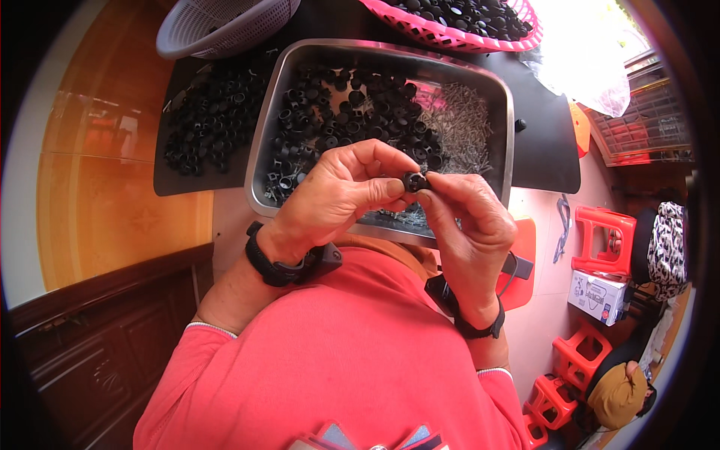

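Above the near edge of a steel tray [507, 105], both of my hands meet on one small round black plastic cap [415, 181]. My left hand [346, 184] pinches it between thumb and index finger from the left. From the right, my right hand [474, 214] grips its other side with thumb and fingertips. The cap's open, hollow side partly shows; fingers hide the rest. Beneath lies a heap of similar black caps [356, 105] in the tray. Thin silvery metal pins or screws [459, 116] fill the tray's right side.
Left of the tray, more black parts [214, 124] are piled on the dark table [546, 161]. A grey basket [176, 37] and a pink basket [535, 31] of black caps stand behind. Red stools [604, 240] and a white box [598, 296] stand at right.
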A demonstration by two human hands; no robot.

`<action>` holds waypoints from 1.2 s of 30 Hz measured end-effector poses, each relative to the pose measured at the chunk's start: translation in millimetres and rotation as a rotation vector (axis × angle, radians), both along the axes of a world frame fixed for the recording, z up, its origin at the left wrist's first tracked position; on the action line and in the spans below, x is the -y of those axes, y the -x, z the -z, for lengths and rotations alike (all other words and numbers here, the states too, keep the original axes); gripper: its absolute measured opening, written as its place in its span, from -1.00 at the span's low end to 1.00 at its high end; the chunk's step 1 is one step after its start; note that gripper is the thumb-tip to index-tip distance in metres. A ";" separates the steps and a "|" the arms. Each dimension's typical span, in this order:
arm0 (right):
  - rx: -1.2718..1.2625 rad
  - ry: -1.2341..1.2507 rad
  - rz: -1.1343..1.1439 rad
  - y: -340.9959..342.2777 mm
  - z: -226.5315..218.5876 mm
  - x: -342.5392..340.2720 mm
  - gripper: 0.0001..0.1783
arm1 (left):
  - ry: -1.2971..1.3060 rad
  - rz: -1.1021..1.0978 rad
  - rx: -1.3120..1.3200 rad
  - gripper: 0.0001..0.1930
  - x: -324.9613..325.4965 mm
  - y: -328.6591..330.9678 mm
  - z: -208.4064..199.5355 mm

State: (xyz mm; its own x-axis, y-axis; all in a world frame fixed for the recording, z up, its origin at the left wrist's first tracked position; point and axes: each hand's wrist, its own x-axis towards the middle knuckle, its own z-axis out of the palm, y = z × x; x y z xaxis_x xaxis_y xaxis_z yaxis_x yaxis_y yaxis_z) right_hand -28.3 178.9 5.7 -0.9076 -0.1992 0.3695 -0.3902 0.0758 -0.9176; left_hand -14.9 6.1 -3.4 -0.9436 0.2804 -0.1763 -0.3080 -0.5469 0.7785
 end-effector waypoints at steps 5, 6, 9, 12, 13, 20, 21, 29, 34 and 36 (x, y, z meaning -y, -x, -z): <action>0.004 -0.010 -0.010 0.2 0.2 -1.3 -0.76 | 0.033 -0.012 -0.012 -0.78 0.1 -0.2 0.5; 0.005 -0.011 -0.011 0.3 0.6 -1.6 -0.76 | 0.051 -0.011 -0.016 -0.78 0.2 0.0 -0.3; 0.037 0.056 -0.035 -0.4 0.8 -2.2 -0.75 | 0.115 -0.025 -0.021 -0.79 -1.7 -0.2 -4.0; 0.116 0.096 -0.041 -1.9 0.9 -2.8 -0.73 | 0.118 -0.024 -0.020 -0.79 -2.3 -0.4 -3.1; 0.090 0.074 -0.040 -1.9 1.7 -2.8 -0.73 | 0.118 -0.024 -0.021 -0.79 -2.3 -0.5 -2.9; 0.074 0.083 -0.056 -2.2 0.5 -2.0 -0.71 | 0.236 -0.045 -0.100 -0.80 -2.7 -1.9 -4.1; 0.072 0.083 -0.058 -2.9 1.1 -2.3 -0.71 | 0.248 -0.054 -0.115 -0.80 -3.6 -2.4 -4.9; 0.611 0.342 -0.103 -0.3 -4.3 -6.5 -0.82 | 0.201 -0.098 -0.141 -0.80 -9.9 -3.7 -4.0; 0.731 0.441 -0.157 5.1 2.6 -10.9 -0.82 | 0.249 -0.116 -0.181 -0.79 -11.0 -3.3 -4.6; 0.742 0.461 -0.195 7.5 2.8 -12.0 -0.82 | 0.292 -0.153 -0.233 -0.79 -12.4 -4.6 -2.2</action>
State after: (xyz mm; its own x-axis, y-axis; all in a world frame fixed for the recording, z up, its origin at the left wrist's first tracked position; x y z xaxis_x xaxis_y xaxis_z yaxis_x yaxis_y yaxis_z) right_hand -35.8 190.9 2.9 -0.9106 -0.3514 -0.2177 0.3482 -0.3683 -0.8621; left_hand -10.3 18.4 -1.2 -0.9946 0.1034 -0.0044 -0.0373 -0.3183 0.9473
